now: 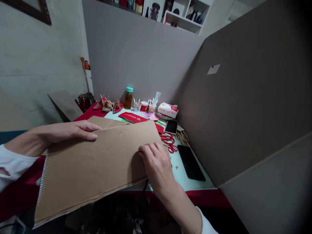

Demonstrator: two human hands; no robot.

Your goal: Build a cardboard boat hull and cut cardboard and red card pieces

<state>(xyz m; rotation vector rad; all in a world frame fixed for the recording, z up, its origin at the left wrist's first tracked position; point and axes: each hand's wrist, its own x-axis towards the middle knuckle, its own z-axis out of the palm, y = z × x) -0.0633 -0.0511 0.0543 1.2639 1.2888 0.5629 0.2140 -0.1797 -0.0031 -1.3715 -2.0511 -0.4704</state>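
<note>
Nearest, a brown cardboard sheet hangs tilted over the near edge of the table, its long axis slanting from near left to farther right, the ragged corrugated end facing left and the narrower end right. Against the sheet's right end, the right hand has curled fingers, fingertips on the face; its thumb is hidden, so whether it pinches cannot be told. On the sheet's far edge, the left hand grasps the cardboard, thumb on the upper face, other fingers mostly hidden behind. Right of the sheet lie a black slab, red-handled scissors and a phone. Beyond the sheet are another cardboard piece, a red envelope and, farther still, a teal-lidded jar
</note>
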